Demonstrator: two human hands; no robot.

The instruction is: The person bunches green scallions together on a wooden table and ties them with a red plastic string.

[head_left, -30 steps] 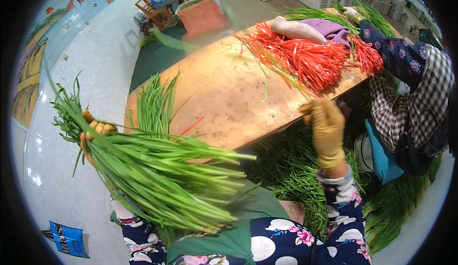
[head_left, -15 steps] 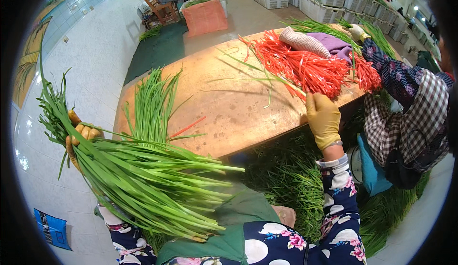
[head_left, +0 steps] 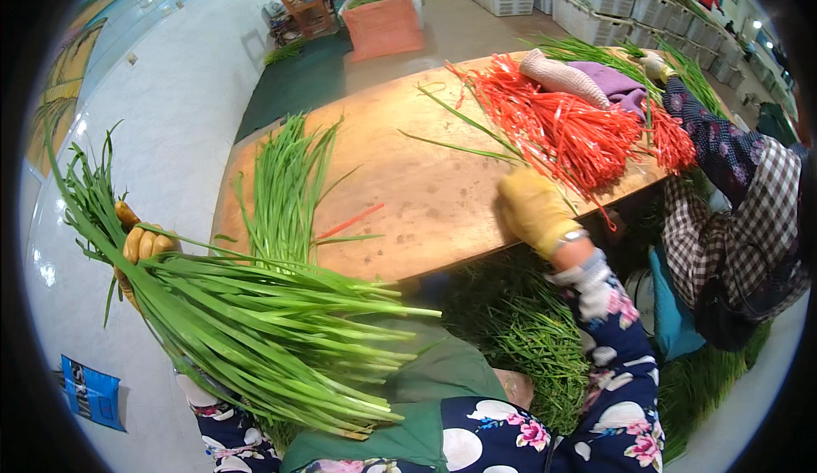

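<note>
My left hand [head_left: 146, 247], in a yellow glove, is closed round a big bunch of green chives [head_left: 281, 328]. The leafy tips stick out past the fist to the left, and the pale stalk ends fan out to the right above my lap. My right hand [head_left: 538, 209], gloved in yellow too, is over the table's near edge, with its back upward and its fingers hidden and blurred. A few loose chive stalks [head_left: 472, 122] reach from the tabletop to that hand. Just beyond it lies a heap of red plastic ties [head_left: 557, 120].
Another pile of chives [head_left: 285, 188] and one red tie [head_left: 351, 222] lie on the wooden table [head_left: 408, 192]. Loose chives [head_left: 536, 345] are heaped below its edge. At right, a co-worker's gloved hand [head_left: 657, 67] touches chives. White crates [head_left: 587, 18] stand behind.
My right hand has moved a little left and turned its back upward, no longer visibly pinching the stalk. My left hand keeps its hold on the chives. The view has shifted slightly.
</note>
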